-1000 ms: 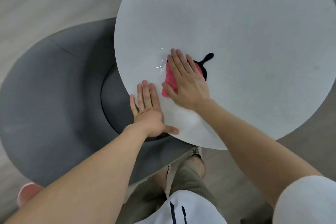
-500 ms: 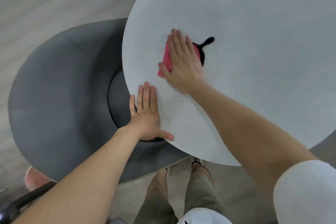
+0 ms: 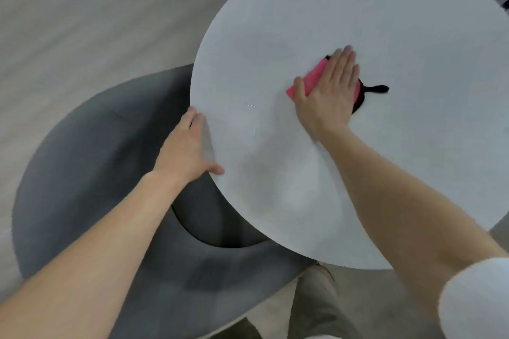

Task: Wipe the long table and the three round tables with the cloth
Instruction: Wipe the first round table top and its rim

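- Pale wood-look floor (image 3: 82, 8): one surface, running under everything in view.
- Round white matt table top (image 3: 371, 8): one in view, and the one being wiped. The long table and the other two round tables are out of view, so I cannot tell whether they are done. At least this top is unfinished.
- Round grey upholstered seat with a darker sunken centre (image 3: 82, 173): one, partly tucked under the table's left edge.
- Right hand (image 3: 330, 91): flat, fingers straight and close together, pressing the cloth down near the table's middle.
- Left hand (image 3: 187, 151): flat and spread on the table's left rim, with the thumb lying on the top. It holds nothing and seems to be steadying the table.
- Pink folded cloth with a black part and a black tail (image 3: 314, 77): one, lying on the top under the right palm.
- Faint wet glints (image 3: 249, 105): two short streaks near the left edge. That patch has probably been wiped; the far and right parts show no such sign.
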### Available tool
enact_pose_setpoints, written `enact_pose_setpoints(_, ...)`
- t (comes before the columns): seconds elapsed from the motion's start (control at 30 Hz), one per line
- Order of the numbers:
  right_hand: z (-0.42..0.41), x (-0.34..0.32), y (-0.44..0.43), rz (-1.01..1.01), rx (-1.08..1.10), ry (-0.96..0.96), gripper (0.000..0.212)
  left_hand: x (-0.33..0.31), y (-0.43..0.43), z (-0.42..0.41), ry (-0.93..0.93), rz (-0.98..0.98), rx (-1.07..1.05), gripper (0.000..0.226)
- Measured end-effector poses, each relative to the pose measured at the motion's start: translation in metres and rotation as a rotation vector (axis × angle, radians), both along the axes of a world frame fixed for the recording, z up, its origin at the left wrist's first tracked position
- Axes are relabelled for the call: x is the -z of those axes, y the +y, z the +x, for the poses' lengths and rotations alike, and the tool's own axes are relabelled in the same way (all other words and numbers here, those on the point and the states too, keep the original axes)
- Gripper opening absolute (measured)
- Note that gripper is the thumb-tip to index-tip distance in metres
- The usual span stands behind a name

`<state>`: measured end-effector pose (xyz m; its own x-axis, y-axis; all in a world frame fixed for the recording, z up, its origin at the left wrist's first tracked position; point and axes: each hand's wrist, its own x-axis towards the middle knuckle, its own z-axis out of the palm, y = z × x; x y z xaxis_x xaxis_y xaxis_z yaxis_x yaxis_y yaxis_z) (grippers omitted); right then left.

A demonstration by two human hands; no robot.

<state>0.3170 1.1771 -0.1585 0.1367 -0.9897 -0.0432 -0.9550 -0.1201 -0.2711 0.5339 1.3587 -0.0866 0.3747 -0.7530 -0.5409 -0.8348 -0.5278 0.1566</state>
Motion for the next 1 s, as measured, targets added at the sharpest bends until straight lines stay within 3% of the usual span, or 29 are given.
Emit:
enact_pose_setpoints(0.13,0.105,0.007,0.05,-0.039,-0.303,-0.041,0.09,0.005,-0.003,0.008,-0.032,-0.082,0.036,0.14)
enact_pose_setpoints(0.27,0.057,0.006,0.139,-0.018,-0.459,0.005,0.088,0.012,0.01,0.018,-0.06,-0.153,0.143,0.134)
enact_pose_setpoints(0.33,0.005,0.003,0.162,0.015,-0.399,0.058,0.091,0.015,0.016,0.022,-0.054,-0.169,0.163,0.137)
enact_pose_setpoints(0.4,-0.024,0.002,0.149,0.051,-0.193,0.112,0.094,0.019,0.018,0.026,-0.03,-0.174,0.168,0.14)
enact_pose_setpoints(0.47,-0.006,0.001,0.106,0.042,0.079,0.114,0.094,0.023,0.017,0.03,-0.016,-0.178,0.165,0.142)
enact_pose_setpoints(0.53,0.047,0.002,0.061,0.038,0.213,0.072,0.092,0.026,0.019,0.032,-0.01,-0.184,0.178,0.143)
enact_pose_setpoints(0.67,0.157,0.01,0.054,0.003,-0.11,0.019,0.086,0.029,0.02,0.037,-0.043,-0.229,0.193,0.143)
enact_pose_setpoints(0.8,0.114,0.006,0.133,-0.027,-0.306,0.028,0.084,0.027,0.022,0.039,-0.013,-0.235,0.183,0.144)
enact_pose_setpoints(0.9,0.03,0.003,0.171,0.037,-0.228,0.087,0.089,0.023,0.02,0.036,-0.003,-0.203,0.2,0.144)
enact_pose_setpoints(1.0,0.011,0.001,0.136,0.065,0.092,0.139,0.093,0.021,0.019,0.035,-0.022,-0.183,0.208,0.144)
